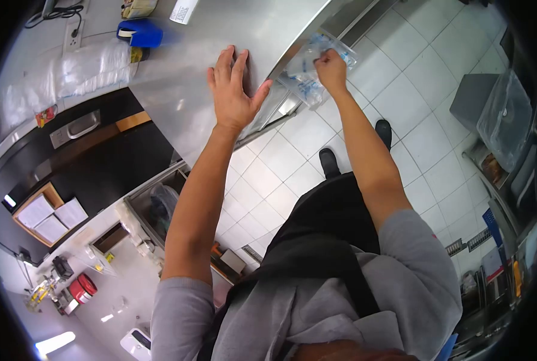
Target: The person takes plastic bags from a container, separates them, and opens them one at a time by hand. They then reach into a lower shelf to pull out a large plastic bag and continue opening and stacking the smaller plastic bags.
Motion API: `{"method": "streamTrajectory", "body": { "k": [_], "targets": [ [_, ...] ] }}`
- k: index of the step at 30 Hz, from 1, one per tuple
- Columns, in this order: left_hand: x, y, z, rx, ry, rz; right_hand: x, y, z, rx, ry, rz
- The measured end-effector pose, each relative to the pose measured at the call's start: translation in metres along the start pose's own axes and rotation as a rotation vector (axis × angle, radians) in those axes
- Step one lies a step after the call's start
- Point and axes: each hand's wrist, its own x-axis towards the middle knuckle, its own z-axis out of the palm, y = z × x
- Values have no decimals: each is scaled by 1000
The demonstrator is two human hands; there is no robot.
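My left hand (233, 90) rests with spread fingers on the stainless steel counter (184, 78), near its edge, and holds nothing. Beyond that edge, to the right and lower than the counter top, my right hand (331, 71) has its fingers closed at a clear plastic bag (307, 87) with blue print. The bag lies in or over what looks like an open drawer. Whatever the right fingers pinch is too small to make out.
A blue container (141, 33) and a white box (183, 11) stand at the counter's far side. Clear plastic packs (94, 69) lie at the left. A grey bin (473, 99) stands on the tiled floor (416, 87) at the right.
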Motion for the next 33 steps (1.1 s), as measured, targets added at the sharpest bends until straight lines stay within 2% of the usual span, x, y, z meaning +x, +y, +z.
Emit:
{"method": "streamTrajectory", "body": {
  "k": [6, 9, 12, 13, 14, 15, 16, 17, 18, 19, 21, 23, 25, 27, 32, 33],
  "targets": [
    [-1, 2, -2, 38, 10, -31, -22, -13, -107, 813, -256, 439],
    [-2, 2, -3, 42, -2, -49, -38, -49, -167, 988, -306, 524],
    [-6, 9, 7, -60, 25, -165, -48, -79, -208, 1049, -449, 505],
    [-5, 23, 3, -89, 62, -260, -50, -89, -214, 1057, -456, 485],
    [2, 33, -16, -654, -22, -336, -52, -95, -219, 1065, -466, 469],
    [-2, 70, -44, -1005, -68, -526, -55, -104, -221, 1035, -466, 476],
    [-12, 90, -59, -1198, -135, -537, -58, -116, -221, 1007, -474, 481],
    [-32, 100, -53, -1094, -145, -395, -61, -131, -217, 982, -489, 497],
    [-40, 123, -76, -802, -152, -280, -63, -145, -212, 954, -499, 514],
    [-50, 135, -90, -706, -139, -348, -62, -152, -204, 933, -620, 488],
    [-70, 115, -77, -638, 61, -557, -58, -161, -185, 868, -845, 452],
    [-99, 86, -69, -677, 188, -865, -57, -213, -169, 689, -861, 257],
    [-110, 54, -92, -799, 314, -863, -52, -237, -155, 457, -892, 60],
    [-118, 25, -109, -812, 265, -924, -36, -254, -128, 210, -918, -201],
    [-116, -34, -107, -859, 176, -855, -46, -290, -46, 158, -967, -225],
    [-115, -43, -101, -962, 190, -860, -49, -291, -34, 106, -959, -226]
  ]
}}
